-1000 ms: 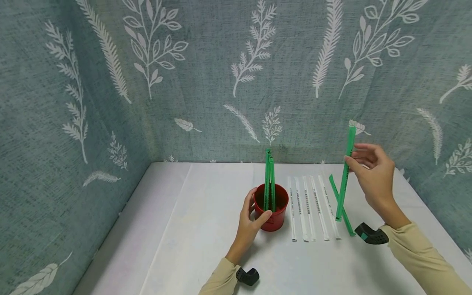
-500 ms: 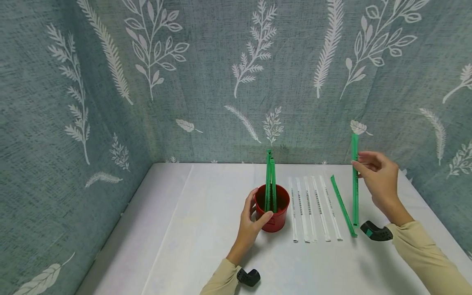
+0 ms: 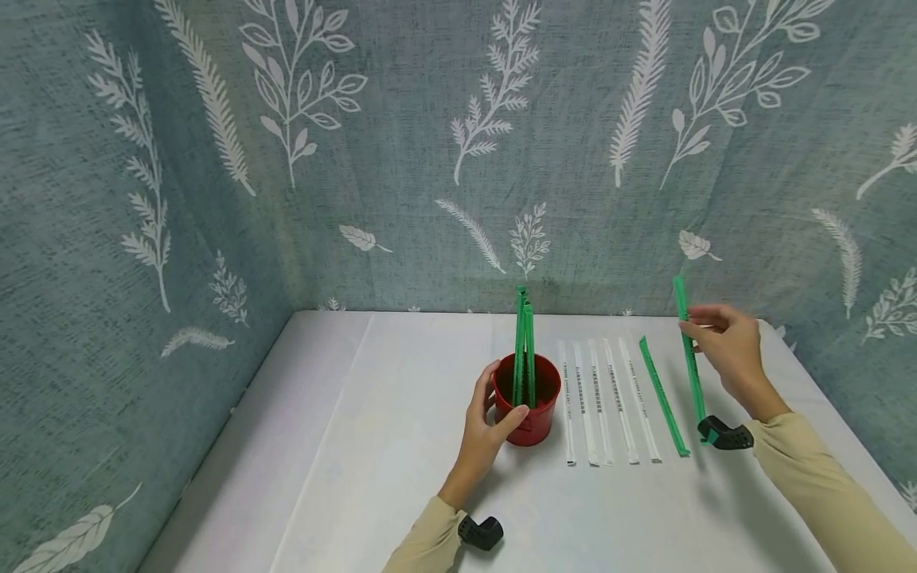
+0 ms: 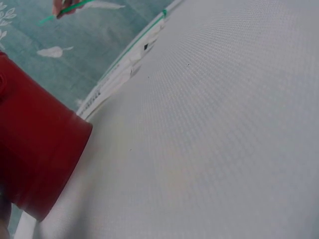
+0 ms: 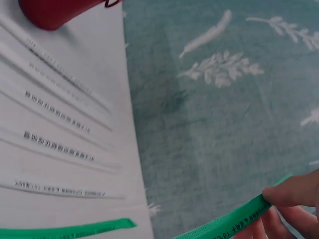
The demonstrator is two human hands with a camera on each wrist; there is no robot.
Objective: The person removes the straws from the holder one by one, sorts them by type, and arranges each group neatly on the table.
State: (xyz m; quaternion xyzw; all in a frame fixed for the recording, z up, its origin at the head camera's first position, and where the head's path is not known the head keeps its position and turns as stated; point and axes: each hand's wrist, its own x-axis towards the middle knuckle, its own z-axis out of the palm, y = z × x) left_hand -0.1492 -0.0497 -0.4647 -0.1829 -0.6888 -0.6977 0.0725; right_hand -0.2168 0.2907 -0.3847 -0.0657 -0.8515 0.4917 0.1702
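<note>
A red cup (image 3: 528, 402) stands mid-table with a few green straws (image 3: 524, 350) upright in it. My left hand (image 3: 484, 422) grips the cup's left side; the left wrist view shows the cup's wall (image 4: 35, 159) close up. My right hand (image 3: 723, 346) pinches the upper part of another green wrapped straw (image 3: 689, 354), held nearly upright with its lower end near the table. A second green straw (image 3: 662, 395) lies flat on the table beside several white wrapped straws (image 3: 605, 402). The right wrist view shows my fingertips (image 5: 291, 199) on the held straw (image 5: 227, 221) and the white straws (image 5: 55, 124).
The white table (image 3: 387, 446) is boxed in by teal leaf-patterned fabric walls (image 3: 401, 159) at the back and both sides. The row of straws lies between the cup and my right hand.
My right hand has carried the held straw to the right and lowered it, away from the flat green straw. The straw now leans slightly left at the top. The left hand stays on the cup.
</note>
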